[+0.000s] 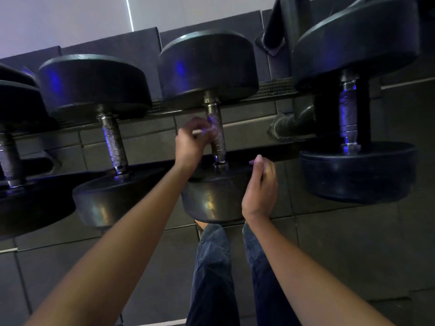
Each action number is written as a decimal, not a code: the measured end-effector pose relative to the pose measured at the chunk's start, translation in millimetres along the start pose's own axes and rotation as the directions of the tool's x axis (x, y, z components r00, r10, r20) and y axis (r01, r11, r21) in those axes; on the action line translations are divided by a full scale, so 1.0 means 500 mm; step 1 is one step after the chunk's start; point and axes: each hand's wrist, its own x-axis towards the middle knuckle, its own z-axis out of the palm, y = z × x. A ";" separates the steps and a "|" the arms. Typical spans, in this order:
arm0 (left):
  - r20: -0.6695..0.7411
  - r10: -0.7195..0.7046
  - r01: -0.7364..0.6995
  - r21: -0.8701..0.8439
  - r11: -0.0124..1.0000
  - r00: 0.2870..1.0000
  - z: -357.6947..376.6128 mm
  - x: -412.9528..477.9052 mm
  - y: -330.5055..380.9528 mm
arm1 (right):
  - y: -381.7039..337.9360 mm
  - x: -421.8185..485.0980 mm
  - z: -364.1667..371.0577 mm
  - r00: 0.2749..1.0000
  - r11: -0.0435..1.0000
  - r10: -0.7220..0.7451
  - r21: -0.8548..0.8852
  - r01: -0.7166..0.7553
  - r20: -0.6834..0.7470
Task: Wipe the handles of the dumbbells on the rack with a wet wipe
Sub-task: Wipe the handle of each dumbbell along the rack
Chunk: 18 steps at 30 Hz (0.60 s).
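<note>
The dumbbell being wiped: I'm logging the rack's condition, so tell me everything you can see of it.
The dumbbell has two round black heads, rubber-looking, with blue light glinting on the far one. A knurled metal handle with smooth collars joins them. It lies across the rails of the rack, its handle pointing away from the person. The left hand presses a white wet wipe against the handle's far half. The right hand hovers loosely curled beside the near head; whether it touches cannot be told.
</note>
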 end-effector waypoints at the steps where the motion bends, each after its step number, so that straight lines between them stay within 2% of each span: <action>1: 0.026 -0.053 0.054 -0.039 0.998 0.998 -0.001 -0.006 -0.003 | 0.000 0.000 -0.001 1.000 1.000 -0.002 -0.001 0.002 -0.001; 4: 0.045 -0.201 0.206 -0.217 0.954 0.979 0.007 0.006 0.013 | -0.001 -0.001 -0.001 1.000 1.000 -0.003 0.001 0.003 0.004; 7: 0.085 -0.288 0.300 -0.334 0.893 0.954 0.017 0.031 0.023 | 0.000 -0.002 0.000 1.000 1.000 0.004 -0.008 -0.004 -0.003; 12: 0.320 -0.443 0.525 -0.245 0.815 0.837 0.001 -0.009 0.009 | 0.006 0.000 -0.001 1.000 1.000 0.002 -0.019 -0.002 -0.005; 13: 0.320 -0.430 0.516 -0.271 0.813 0.844 0.000 -0.001 0.017 | 0.007 0.000 0.000 1.000 1.000 -0.003 -0.019 0.002 -0.005; 16: 0.188 -0.434 0.471 -0.440 0.765 0.881 0.020 0.041 0.041 | 0.008 0.001 0.001 1.000 1.000 -0.016 -0.013 0.016 -0.007; 18: 0.159 -0.442 0.464 -0.440 0.769 0.883 0.034 0.042 0.027 | 0.008 0.002 0.001 1.000 1.000 -0.010 -0.009 0.010 -0.001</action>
